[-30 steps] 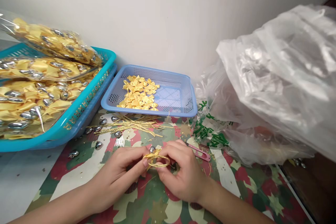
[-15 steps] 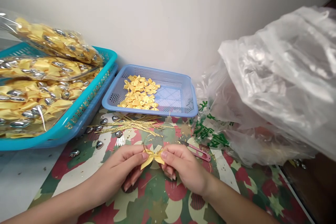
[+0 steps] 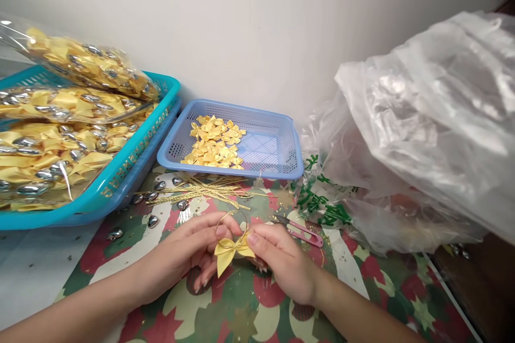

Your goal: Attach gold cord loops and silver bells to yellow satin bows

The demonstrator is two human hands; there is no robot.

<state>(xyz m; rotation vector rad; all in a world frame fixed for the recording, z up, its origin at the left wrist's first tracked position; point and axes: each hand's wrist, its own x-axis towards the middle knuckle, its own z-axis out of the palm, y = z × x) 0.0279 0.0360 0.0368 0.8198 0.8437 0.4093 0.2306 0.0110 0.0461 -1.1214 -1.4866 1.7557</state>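
One yellow ribbon bow (image 3: 226, 250) with a thin gold wire loop (image 3: 247, 221) is between your hands, just above the patterned table cover (image 3: 209, 316). Your right hand (image 3: 286, 260) pinches its right side between thumb and fingers; your left hand (image 3: 185, 249) curls beside its left side, and you cannot tell whether those fingers grip it. Near your right hand lie pink-handled snips (image 3: 306, 235). Beyond your hands are gold wire strips (image 3: 201, 191) and silver beads (image 3: 152, 221), then a blue basket (image 3: 229, 172) holding yellow bows (image 3: 215, 142). To your left, a turquoise basket (image 3: 132, 156) bears filled clear bags (image 3: 76, 104).
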